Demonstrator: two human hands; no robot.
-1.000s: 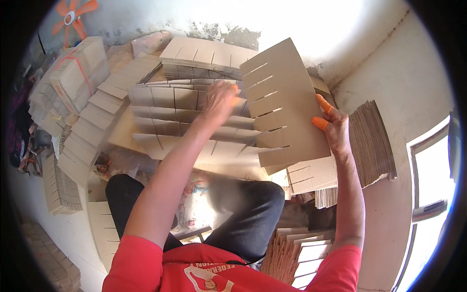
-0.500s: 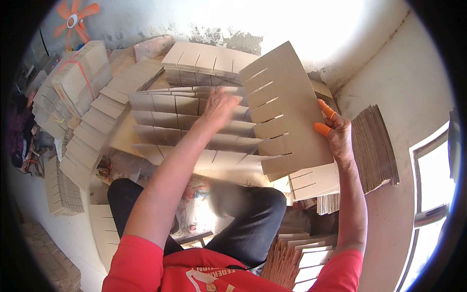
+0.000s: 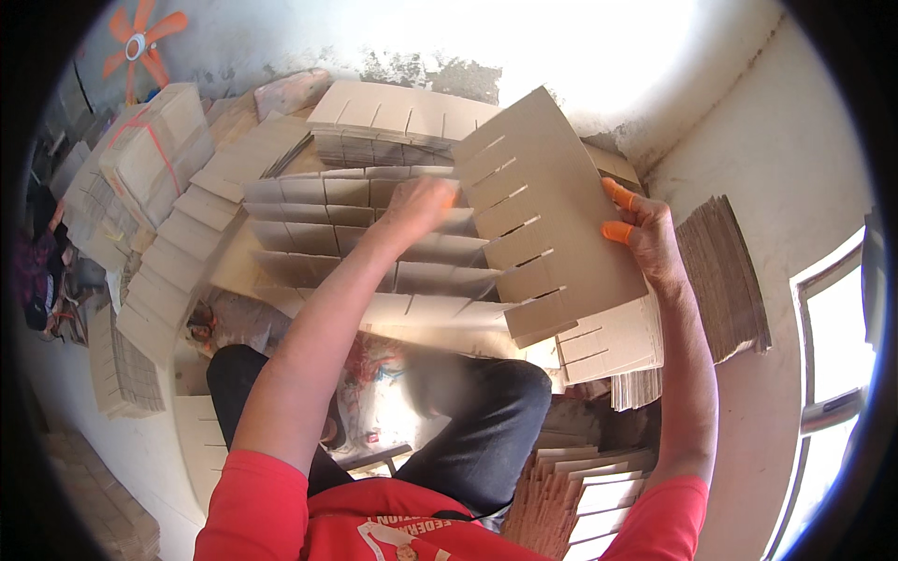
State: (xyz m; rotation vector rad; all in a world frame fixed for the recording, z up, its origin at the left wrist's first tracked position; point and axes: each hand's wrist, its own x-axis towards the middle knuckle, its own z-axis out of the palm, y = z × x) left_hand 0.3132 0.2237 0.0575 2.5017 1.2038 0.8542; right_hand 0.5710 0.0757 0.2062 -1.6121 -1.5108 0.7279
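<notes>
My right hand [image 3: 647,229], with orange covers on its thumb and a finger, grips the right edge of a slotted cardboard divider sheet [image 3: 552,224]. The sheet tilts upright, its row of slots facing left. Below and left of it stand several parallel cardboard strips [image 3: 374,237], crossed by other upright pieces in a grid. My left hand [image 3: 421,204] reaches over the grid's far right part, close to the sheet's left edge. Its fingers are curled and a little blurred, with an orange cover at one fingertip; what they pinch is hidden.
Stacks of slotted cardboard lie behind the grid [image 3: 402,110], along the left [image 3: 173,290], at the right wall [image 3: 720,280] and beside my right knee [image 3: 571,496]. A strapped cardboard bundle [image 3: 154,154] and an orange fan [image 3: 137,45] stand far left.
My left hand has shifted slightly to the right and down along the grid. The sheet's top has tipped a little left, and my right hand has moved slightly down with it.
</notes>
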